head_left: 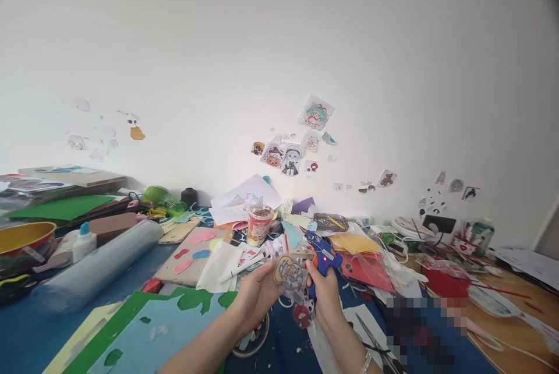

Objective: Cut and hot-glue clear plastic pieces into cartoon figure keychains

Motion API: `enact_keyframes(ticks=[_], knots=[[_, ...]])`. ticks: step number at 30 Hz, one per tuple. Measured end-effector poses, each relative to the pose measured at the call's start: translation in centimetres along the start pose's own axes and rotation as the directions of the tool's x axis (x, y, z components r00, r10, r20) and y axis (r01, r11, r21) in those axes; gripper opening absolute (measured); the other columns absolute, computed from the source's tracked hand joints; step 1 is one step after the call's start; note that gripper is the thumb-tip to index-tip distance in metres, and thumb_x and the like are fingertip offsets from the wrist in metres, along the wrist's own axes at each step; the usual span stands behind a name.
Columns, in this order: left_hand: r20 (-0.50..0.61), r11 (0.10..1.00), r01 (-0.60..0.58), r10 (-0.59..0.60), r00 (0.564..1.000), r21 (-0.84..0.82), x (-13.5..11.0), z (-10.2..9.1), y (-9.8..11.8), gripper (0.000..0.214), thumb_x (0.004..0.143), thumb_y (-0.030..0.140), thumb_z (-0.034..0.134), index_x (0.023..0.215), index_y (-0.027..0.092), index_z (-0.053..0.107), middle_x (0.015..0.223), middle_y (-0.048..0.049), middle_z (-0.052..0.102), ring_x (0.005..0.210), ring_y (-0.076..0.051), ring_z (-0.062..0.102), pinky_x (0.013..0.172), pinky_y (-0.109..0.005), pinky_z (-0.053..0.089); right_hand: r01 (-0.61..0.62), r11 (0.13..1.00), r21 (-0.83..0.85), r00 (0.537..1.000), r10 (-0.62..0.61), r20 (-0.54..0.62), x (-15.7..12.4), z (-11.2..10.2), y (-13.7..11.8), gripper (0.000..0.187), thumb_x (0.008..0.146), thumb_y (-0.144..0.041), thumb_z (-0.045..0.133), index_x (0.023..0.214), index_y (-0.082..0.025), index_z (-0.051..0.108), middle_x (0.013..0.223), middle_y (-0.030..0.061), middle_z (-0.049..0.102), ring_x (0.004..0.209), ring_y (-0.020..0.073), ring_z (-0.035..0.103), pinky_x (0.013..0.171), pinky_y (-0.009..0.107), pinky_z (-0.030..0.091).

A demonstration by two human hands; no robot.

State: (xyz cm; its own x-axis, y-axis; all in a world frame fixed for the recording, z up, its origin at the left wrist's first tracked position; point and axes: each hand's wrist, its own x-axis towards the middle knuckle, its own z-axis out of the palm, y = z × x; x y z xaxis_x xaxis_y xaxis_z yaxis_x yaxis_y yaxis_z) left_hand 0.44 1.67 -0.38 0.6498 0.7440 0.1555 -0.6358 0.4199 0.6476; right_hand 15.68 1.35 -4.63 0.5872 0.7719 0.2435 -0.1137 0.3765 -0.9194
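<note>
My left hand point(258, 298) is closed on the edge of a clear plastic piece with cartoon figures point(288, 273), held up above the table. In my right hand point(325, 292) is a blue hot glue gun point(324, 258), its nozzle pointing up and away and a small light showing on its body. The right thumb lies close by the plastic piece; whether it touches is hard to tell. Beneath the hands hangs or lies a red round bit point(301, 316), partly hidden. Just beyond them stands a plastic cup with a straw point(259, 223).
Light blue felt point(144, 327) and green felt lie at front left, near a clear plastic roll point(102, 266). Scissors point(375, 336) rest on white paper at right. Cardboard with felt shapes point(174, 269) sits left of the cup. Cartoon cutouts point(292, 158) are on the wall.
</note>
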Motion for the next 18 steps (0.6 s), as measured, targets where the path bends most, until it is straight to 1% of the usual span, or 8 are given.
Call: enact_keyframes(ticks=[1,2,5,9,14,16,18], knots=[[0.02,0.998,0.039,-0.04,0.999,0.051,-0.1,0.1,-0.2,0.037,0.085,0.027,0.049,0.114,0.007,0.059,0.109,-0.0161,0.065,0.104,-0.027,0.059,0.093,-0.037,0.041,0.009,1.0,0.014,1.0,-0.009,-0.017,0.3,-0.2,0.0,0.038,0.06,-0.049,0.074,0.073,-0.016,0.061,0.052,-0.0014,0.06,0.039,0.0092,0.043,0.041,0.024,0.037],[0.017,0.993,0.071,-0.073,0.997,0.099,-0.2,0.1,-0.4,0.036,0.085,0.03,0.051,0.111,0.007,0.06,0.109,-0.0167,0.066,0.103,-0.026,0.06,0.093,-0.037,0.041,0.017,1.0,0.024,1.0,-0.017,-0.027,0.6,-0.4,0.0,0.037,0.06,-0.049,0.074,0.073,-0.016,0.061,0.057,0.0,0.063,0.039,0.0084,0.043,0.041,0.023,0.037],[-0.027,0.976,0.112,-0.109,0.994,0.184,-0.4,0.0,-0.6,0.039,0.084,0.036,0.054,0.109,0.008,0.062,0.107,-0.0171,0.067,0.1,-0.026,0.062,0.094,-0.037,0.041,0.035,0.999,0.038,0.999,-0.035,-0.011,1.2,-0.8,0.0,0.036,0.062,-0.048,0.074,0.073,-0.017,0.059,0.066,0.0025,0.068,0.039,0.0074,0.042,0.041,0.023,0.036],[-0.004,0.975,0.098,-0.099,0.995,0.199,-0.3,-0.4,-0.7,0.035,0.083,0.034,0.056,0.106,0.009,0.063,0.108,-0.0157,0.067,0.103,-0.025,0.061,0.098,-0.038,0.039,0.066,0.996,0.055,0.998,-0.066,0.006,1.2,-0.9,-0.2,0.033,0.062,-0.045,0.074,0.072,-0.017,0.06,0.065,0.0013,0.067,0.041,0.0083,0.044,0.044,0.024,0.038],[-0.035,0.961,0.083,-0.077,0.996,0.262,-0.2,-0.7,-0.8,0.033,0.081,0.034,0.059,0.103,0.01,0.063,0.11,-0.0142,0.066,0.105,-0.024,0.06,0.097,-0.036,0.042,0.086,0.996,0.017,0.996,-0.086,0.002,1.1,-1.0,-0.7,0.031,0.058,-0.039,0.077,0.074,-0.017,0.062,0.055,-0.0035,0.059,0.045,0.0105,0.046,0.047,0.025,0.04],[-0.051,0.947,0.113,-0.102,0.993,0.302,-0.2,-0.7,-0.6,0.035,0.08,0.034,0.06,0.105,0.01,0.062,0.109,-0.0146,0.067,0.103,-0.024,0.061,0.094,-0.033,0.045,0.085,0.996,-0.015,0.996,-0.086,-0.006,1.2,-1.1,-0.8,0.031,0.057,-0.038,0.077,0.074,-0.016,0.062,0.053,-0.0038,0.058,0.045,0.0111,0.047,0.046,0.025,0.04],[-0.084,0.925,0.178,-0.159,0.984,0.335,-0.3,-0.6,-0.1,0.04,0.079,0.036,0.061,0.109,0.01,0.059,0.109,-0.0155,0.066,0.1,-0.025,0.063,0.086,-0.032,0.049,0.081,0.996,-0.048,0.997,-0.082,-0.01,1.2,-1.2,-0.7,0.031,0.057,-0.037,0.077,0.076,-0.016,0.064,0.058,-0.0017,0.062,0.048,0.0129,0.05,0.048,0.026,0.042]])
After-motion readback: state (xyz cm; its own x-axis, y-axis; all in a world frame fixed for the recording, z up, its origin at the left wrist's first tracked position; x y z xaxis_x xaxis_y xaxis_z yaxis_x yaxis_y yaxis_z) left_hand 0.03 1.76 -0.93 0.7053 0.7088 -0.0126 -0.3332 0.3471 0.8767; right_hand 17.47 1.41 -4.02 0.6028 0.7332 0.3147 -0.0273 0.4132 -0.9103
